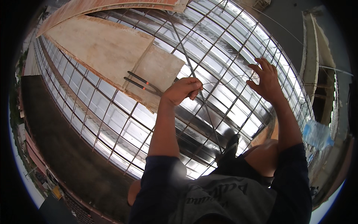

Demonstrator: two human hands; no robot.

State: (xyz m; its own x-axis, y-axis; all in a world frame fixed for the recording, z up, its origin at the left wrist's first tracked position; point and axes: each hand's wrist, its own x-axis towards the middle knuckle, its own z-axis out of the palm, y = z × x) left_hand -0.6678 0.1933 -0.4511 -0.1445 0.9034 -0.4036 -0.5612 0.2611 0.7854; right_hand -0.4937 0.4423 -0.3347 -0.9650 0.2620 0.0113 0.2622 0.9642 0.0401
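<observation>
Metal wire [238, 76] | left hand [183, 90] pinches it | right hand [267, 82] spread

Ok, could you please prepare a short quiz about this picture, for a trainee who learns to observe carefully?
1. True or false: the plastic bottle is on the person's left side.
2. What slender thing runs from the left hand toward the right hand?
3. The black-handled tool has small bands on its handles. Which colour are they? A) green B) orange C) white

Key
1. False; the plastic bottle is on the person's right.
2. A thin wire.
3. B
</observation>
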